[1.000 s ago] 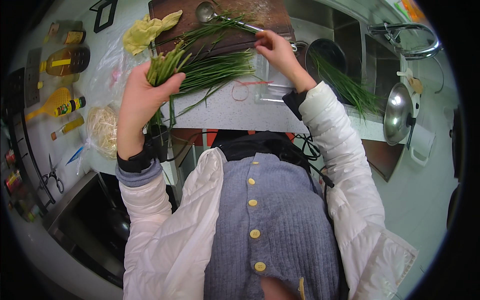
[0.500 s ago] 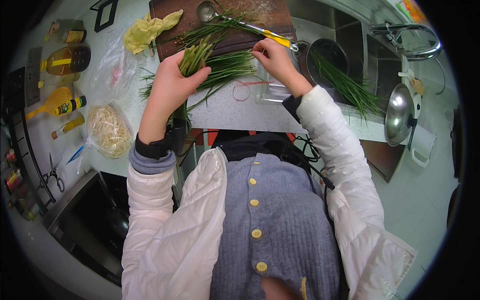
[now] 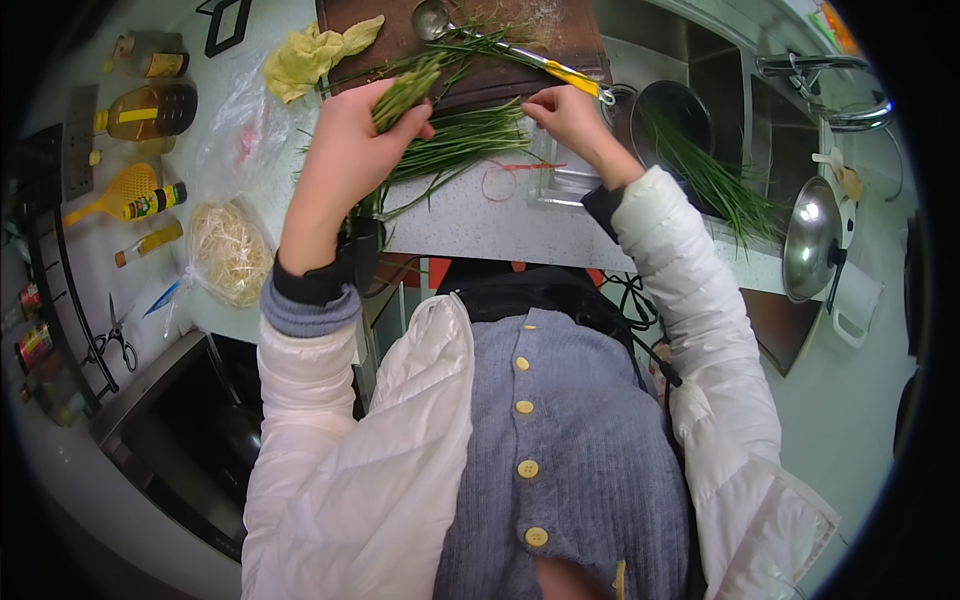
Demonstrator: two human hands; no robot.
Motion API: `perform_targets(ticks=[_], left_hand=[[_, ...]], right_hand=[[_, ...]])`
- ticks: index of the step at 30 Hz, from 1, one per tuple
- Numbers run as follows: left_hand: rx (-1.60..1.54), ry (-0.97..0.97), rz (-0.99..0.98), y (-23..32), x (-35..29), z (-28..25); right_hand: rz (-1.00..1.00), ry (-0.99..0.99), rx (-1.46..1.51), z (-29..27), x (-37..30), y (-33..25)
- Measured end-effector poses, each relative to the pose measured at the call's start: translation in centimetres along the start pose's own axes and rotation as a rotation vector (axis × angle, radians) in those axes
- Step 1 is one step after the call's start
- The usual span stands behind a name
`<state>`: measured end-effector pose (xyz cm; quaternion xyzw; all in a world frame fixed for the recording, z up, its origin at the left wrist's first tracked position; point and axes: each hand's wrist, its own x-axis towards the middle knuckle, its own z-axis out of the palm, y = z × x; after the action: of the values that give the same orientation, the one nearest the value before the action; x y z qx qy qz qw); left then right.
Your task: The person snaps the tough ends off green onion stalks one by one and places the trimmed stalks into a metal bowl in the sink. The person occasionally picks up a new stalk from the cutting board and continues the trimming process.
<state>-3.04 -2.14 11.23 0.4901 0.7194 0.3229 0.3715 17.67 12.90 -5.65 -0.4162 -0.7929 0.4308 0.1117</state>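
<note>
My left hand (image 3: 345, 150) is closed around a bunch of garlic chives (image 3: 408, 95), its cut ends slanting up and away to the right. More long green chives (image 3: 465, 140) lie across the counter below and beside that hand. At the tips of these loose chives, my right hand (image 3: 578, 122) has thumb and forefinger pinched together; anything between them is too small to make out. Behind both hands is a brown cutting board (image 3: 400, 18) with chive scraps and a ladle (image 3: 433, 20) with a yellow handle grip.
To the right, chives (image 3: 715, 180) lie over a dark pot (image 3: 672, 118) by the sink (image 3: 720, 65). A pot lid (image 3: 812, 240) rests farther right. A yellow cloth (image 3: 318, 55), bagged bean sprouts (image 3: 230, 255) and bottles (image 3: 150, 110) stand left. A red tie (image 3: 500, 182) lies near the front edge.
The whole view has shifted slightly. The bunch in my left hand now leans more to the right, and its ends look more bundled. My right hand stays pinched near the chive tips.
</note>
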Motion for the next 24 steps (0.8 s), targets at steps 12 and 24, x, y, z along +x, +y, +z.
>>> perform_targets(ticks=[12, 24], left_hand=[[-0.077, 0.142, 0.024, -1.5, -1.3, 1.8], [-0.088, -0.138, -0.004, 1.2, -0.2, 2.8]], right_hand=[[0.110, 0.026, 0.790, -0.8, -3.0, -4.3], [0.038, -0.138, 1.045, -5.6, -5.9, -10.7]])
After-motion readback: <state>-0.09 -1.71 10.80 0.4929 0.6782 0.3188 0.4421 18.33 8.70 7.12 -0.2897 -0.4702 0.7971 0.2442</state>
